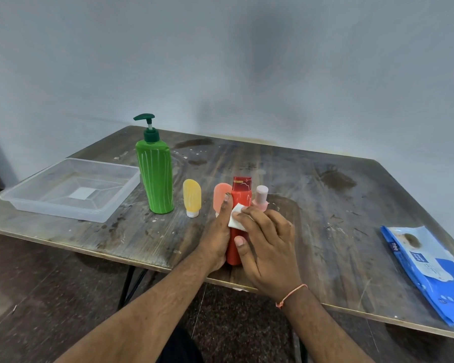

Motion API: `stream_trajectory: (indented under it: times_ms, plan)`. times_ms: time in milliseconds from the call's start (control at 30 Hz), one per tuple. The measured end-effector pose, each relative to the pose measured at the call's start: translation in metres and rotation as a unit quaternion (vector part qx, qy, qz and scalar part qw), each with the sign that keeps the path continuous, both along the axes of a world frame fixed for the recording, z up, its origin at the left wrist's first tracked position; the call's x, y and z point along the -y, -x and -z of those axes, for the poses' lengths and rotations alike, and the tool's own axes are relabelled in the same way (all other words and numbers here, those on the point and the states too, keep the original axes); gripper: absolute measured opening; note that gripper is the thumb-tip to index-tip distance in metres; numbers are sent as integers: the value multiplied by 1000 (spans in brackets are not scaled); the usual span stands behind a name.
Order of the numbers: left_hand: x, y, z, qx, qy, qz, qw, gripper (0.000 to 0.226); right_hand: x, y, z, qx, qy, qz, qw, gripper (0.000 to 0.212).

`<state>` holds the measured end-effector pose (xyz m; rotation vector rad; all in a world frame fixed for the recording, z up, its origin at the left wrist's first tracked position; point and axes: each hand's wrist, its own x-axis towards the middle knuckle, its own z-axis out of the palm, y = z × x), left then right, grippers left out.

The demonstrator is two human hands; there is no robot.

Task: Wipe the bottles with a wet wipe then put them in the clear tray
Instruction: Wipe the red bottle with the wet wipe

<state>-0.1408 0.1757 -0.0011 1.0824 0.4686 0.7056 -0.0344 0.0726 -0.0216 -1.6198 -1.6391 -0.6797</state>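
While the red bottle (pixel 238 205) is pinned upright at the table's (pixel 325 205) near edge, left hand (pixel 218 239) wrapped round its side, the right hand (pixel 268 247) presses a folded wet wipe (pixel 237 217) onto the front. I'd rotate it with the holding hand and drag the wipe from cap down past the thumb. Clear tray (pixel 71 189) sits well off left, beyond the green pump bottle (pixel 156 179).
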Motion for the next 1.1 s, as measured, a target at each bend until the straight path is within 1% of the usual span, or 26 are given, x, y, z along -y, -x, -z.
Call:
stream_trajectory:
  times_ms: [67,167,333,467,533,667,767,867,1000,1100]
  plan:
    - [2,-1,-2,-2,-3,1,1000,91,0,0,-1,-3,5,18,1000,51]
    - [3,-1,-3,-5,-13,-8,1000,95,-1,2,-4,5,21,29,999,59]
    - [4,-1,-2,-8,-7,-10,1000,89,0,1,-1,-18,3,29,999,51]
    - [3,-2,-2,-15,-24,-15,999,89,-4,3,-4,-29,10,47,998,59]
    - [3,-3,-1,-10,-24,-14,1000,92,-6,3,-4,-29,11,38,999,59]
    - [2,-3,-1,-3,-32,7,999,104,-4,2,-1,-34,-5,32,999,50]
    - [0,-4,0,-9,-34,-12,999,95,-5,1,-5,-47,0,54,997,57]
    - [1,-4,3,-18,-45,-18,999,85,-7,2,-6,-44,10,53,998,62]
    - [3,-2,-1,-14,-32,-6,999,98,-5,5,-3,-33,-2,29,999,53]
    - [1,-2,-2,-18,-30,-4,999,82,-5,5,-5,-42,-5,50,998,55]
